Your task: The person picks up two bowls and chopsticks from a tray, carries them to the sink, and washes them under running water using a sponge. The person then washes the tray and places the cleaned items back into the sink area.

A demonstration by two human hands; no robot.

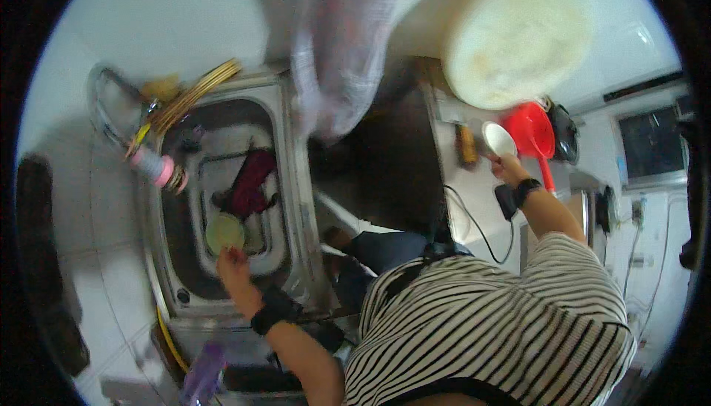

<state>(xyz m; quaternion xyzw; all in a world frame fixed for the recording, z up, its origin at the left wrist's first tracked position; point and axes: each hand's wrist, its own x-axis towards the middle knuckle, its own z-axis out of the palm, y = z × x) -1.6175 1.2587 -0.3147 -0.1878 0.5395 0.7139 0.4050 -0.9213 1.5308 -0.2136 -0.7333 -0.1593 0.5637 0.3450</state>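
My left hand reaches over the metal sink and grips the edge of a pale yellow-green round dish; whether it is a bowl or a lid is too blurred to tell. Just beyond the dish, a dark maroon cloth lies in the basin. Out to the right, my right hand has its fingers on the rim of a white bowl at the light countertop. Touching or close beside that bowl is a red plastic dipper with a long handle.
A bundle of chopsticks and a curved faucet stand at the sink's far left. A plastic bag hangs between sink and counter. A large round white board leans against the wall. A black cable crosses the counter edge.
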